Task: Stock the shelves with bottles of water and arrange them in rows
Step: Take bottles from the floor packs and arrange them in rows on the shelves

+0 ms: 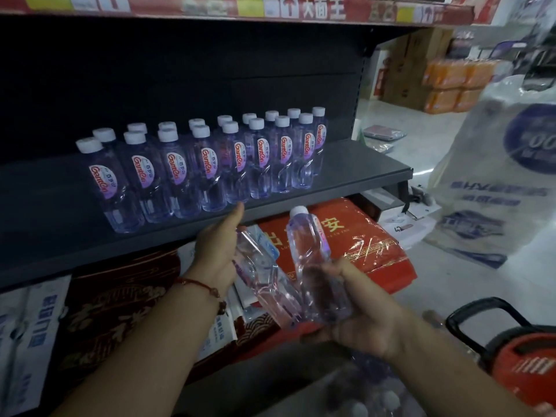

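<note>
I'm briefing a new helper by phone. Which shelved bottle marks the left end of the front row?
On the dark grey metal shelf, clear white-capped water bottles stand in two rows. Follow the front row leftward to the last bottle: nothing but bare shelf lies on its left.

On the middle shelf (346, 173) the bottles (207, 164) stand in two rows, one behind the other, from the left towards the right end. Below and before the shelf edge, the left hand (216, 251) and the right hand (358, 314) each hold a bottle, side by side. Under the shelf lie packed goods (346, 236); a big bag (493, 182) stands on the floor at the right.
</note>
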Demonstrator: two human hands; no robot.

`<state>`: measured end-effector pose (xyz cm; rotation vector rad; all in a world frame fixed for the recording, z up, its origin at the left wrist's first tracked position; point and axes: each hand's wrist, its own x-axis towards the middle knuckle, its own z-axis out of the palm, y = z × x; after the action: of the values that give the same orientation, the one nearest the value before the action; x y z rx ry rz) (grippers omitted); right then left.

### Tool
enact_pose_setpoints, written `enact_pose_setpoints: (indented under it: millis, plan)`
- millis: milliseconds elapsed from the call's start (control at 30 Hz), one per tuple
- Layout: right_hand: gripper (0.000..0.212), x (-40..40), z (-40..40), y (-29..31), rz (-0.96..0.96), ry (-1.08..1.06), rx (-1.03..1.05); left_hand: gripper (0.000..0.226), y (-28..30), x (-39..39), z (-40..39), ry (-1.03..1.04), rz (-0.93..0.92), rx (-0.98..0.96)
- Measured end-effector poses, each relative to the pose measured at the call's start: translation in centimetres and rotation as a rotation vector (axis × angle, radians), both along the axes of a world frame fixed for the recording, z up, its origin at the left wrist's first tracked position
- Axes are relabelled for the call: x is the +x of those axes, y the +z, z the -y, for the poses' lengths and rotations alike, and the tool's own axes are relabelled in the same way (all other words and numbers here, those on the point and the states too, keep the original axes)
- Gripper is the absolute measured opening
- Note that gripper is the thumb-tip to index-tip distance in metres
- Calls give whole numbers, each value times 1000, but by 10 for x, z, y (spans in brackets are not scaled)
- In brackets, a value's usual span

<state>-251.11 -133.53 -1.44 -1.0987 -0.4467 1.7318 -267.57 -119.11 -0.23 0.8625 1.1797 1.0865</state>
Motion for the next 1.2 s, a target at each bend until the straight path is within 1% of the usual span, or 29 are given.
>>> enact_pose_setpoints:
  millis: [67,100,133,167,233,267,300,333,400,467,533,567,600,667,733,767,833,867,933,1000,1100,1200]
  plan:
    - [81,-9,5,-2,-59,9,-6,51,-7,1,-1,52,15,-36]
    - [85,-13,6,-4,-85,-10,-9,56,-7,2,0,53,44,-46]
    - [83,-16,7,-4,-106,-35,-5,56,-6,4,1,26,100,-58]
    - [78,-18,8,-3,-117,-65,1,53,-2,7,4,-13,195,-68]
    - [64,-16,7,1,-132,-101,20,37,9,12,12,-62,397,-89]
    - [57,-12,6,3,-145,-111,34,29,12,15,17,-120,457,-89]
    - [51,-8,5,6,-159,-127,50,25,12,18,24,-218,472,-84]
    - [47,-4,5,11,-170,-134,71,23,9,23,33,-339,425,-87]
    - [42,7,4,19,-158,-119,105,28,-7,31,46,-521,230,-109]
    - [41,14,2,23,-83,-95,123,41,-16,36,52,-607,126,-108]
    - [43,20,-2,23,48,-116,104,53,-18,37,52,-620,80,-59]
    - [46,21,-4,23,107,-128,94,61,-16,36,50,-597,27,-7]
    - [46,22,-6,22,149,-136,83,66,-12,35,49,-551,-72,64]
    - [38,22,-12,19,205,-152,60,56,-8,33,48,-427,-257,232]
    - [29,22,-18,15,225,-179,33,51,-6,31,40,-332,-337,330]
    - [30,24,-21,12,213,-191,23,53,-6,30,33,-300,-360,361]
    - [41,26,-30,8,188,-192,22,57,-9,26,18,-261,-431,436]
    - [45,27,-36,7,206,-186,32,55,-11,26,9,-257,-458,460]
    - [46,30,-50,5,300,-171,78,47,-19,23,-9,-240,-530,513]
    - [49,35,-67,4,377,-166,142,46,-25,20,-24,-191,-640,607]
    - [43,48,-98,5,420,-132,209,53,-34,12,-43,-131,-796,708]
    - [41,69,-131,6,533,-111,239,55,-46,6,-56,-132,-872,662]
